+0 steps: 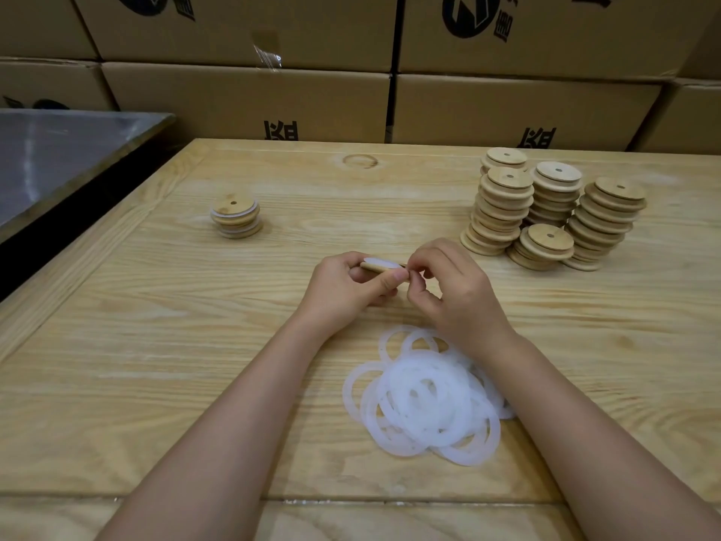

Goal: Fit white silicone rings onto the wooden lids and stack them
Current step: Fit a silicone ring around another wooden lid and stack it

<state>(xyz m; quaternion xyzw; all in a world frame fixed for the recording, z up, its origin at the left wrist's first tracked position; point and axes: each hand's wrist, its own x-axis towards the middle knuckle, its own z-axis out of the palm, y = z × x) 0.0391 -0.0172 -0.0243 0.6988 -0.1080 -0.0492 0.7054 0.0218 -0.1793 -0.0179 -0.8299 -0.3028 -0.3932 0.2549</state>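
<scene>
**Forearms in, one lid held between two hands**

Nearest the lens, two bare forearms, left forearm (218,415) and right forearm (577,415), angled in from the bottom edge and meeting over the middle of a pale wooden table (156,345). Between them, flat on the boards and partly under the right wrist: a loose pile of white silicone rings (425,400), overlapping every which way.

Just beyond the pile, held up off the boards: one wooden lid (376,268), lying nearly flat, with a white ring (384,262) on its upper face. Round the lid's left side: the left hand (343,283), thumb along the near edge, fingers curled beneath. At the lid's right rim: the right hand (456,290), thumb and forefinger pinching the white ring there, remaining fingers curled. Both hands touching the same lid.

Far left of the hands, well apart: a short finished stack (236,216) of lids, white bands visible between the wooden discs, small hole in the top one. Far right, well apart from that stack: a cluster of bare lid stacks (546,212), five columns of differing height, leaning, pressed close together, each top disc with a small hole.

Behind the table's far edge: a wall of cardboard boxes (249,99) with black print. At the left, beside the table: a grey metal surface (58,158), shiny, cut off by the frame.
</scene>
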